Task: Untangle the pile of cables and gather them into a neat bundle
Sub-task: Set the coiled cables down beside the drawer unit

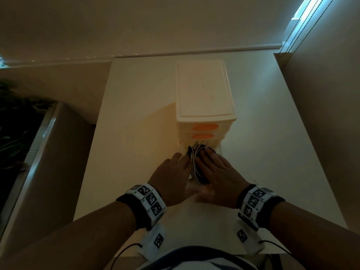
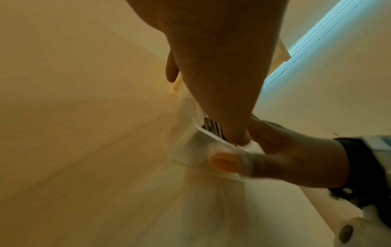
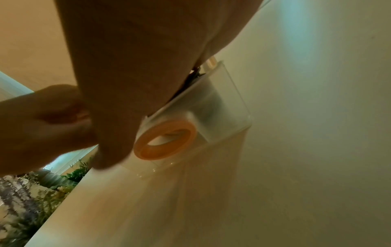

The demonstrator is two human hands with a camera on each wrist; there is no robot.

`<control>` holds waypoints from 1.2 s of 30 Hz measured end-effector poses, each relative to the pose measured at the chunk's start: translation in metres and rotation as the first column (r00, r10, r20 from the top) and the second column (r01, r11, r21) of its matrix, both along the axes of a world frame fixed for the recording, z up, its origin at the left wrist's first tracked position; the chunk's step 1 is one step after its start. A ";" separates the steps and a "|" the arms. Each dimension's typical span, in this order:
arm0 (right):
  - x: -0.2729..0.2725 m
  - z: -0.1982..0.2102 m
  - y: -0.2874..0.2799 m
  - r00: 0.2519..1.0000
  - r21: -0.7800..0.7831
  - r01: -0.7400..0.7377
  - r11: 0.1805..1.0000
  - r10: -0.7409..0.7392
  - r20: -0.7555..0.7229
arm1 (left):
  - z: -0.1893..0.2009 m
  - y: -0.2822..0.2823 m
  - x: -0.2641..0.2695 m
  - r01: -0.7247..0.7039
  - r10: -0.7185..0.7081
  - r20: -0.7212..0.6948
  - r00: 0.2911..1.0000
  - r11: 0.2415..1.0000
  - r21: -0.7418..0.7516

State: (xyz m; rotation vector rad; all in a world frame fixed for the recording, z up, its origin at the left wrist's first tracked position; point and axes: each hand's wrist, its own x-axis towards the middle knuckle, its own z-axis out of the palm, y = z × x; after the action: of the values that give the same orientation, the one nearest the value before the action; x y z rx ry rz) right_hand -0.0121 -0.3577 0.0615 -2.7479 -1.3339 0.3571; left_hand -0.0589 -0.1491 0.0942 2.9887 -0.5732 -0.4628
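A bundle of white and black cables (image 1: 194,162) lies in the pulled-out bottom drawer (image 1: 219,150) of a small white drawer unit (image 1: 202,90). My left hand (image 1: 173,172) lies against the bundle's left side with straight fingers. My right hand (image 1: 218,170) rests flat on its right side. In the left wrist view my left hand (image 2: 217,66) reaches down onto the cables (image 2: 213,127) inside the translucent drawer (image 2: 190,150). The right hand (image 2: 296,158) has its thumb by the orange handle (image 2: 222,164). The right wrist view shows the right hand (image 3: 131,58) covering most of the cables (image 3: 190,78).
The unit stands mid-table on a white tabletop (image 1: 136,133), with bare surface on both sides. Two shut drawers with orange handles (image 1: 203,127) sit above the open one. Plants (image 1: 15,123) are off the table's left edge. A wall panel (image 1: 321,133) borders the right.
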 end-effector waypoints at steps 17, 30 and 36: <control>0.035 0.005 -0.001 0.998 0.059 -0.038 0.998 0.035 0.059 | 0.005 0.010 0.020 -0.051 0.056 -0.029 0.998 0.989 0.142; 0.022 -0.008 -0.015 0.985 0.304 0.081 0.949 -0.123 0.123 | 0.001 0.006 0.034 -0.128 0.122 0.068 0.990 0.987 0.094; 0.026 0.002 -0.011 0.963 0.355 0.165 0.920 -0.229 0.146 | 0.000 0.011 0.041 -0.169 0.168 0.093 0.981 0.986 0.005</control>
State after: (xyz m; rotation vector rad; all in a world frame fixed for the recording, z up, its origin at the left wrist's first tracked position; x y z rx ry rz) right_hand 0.0139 -0.3683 0.0633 -2.6315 -1.0180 -0.1357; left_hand -0.0178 -0.1377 0.0945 3.0490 -0.3190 -0.3185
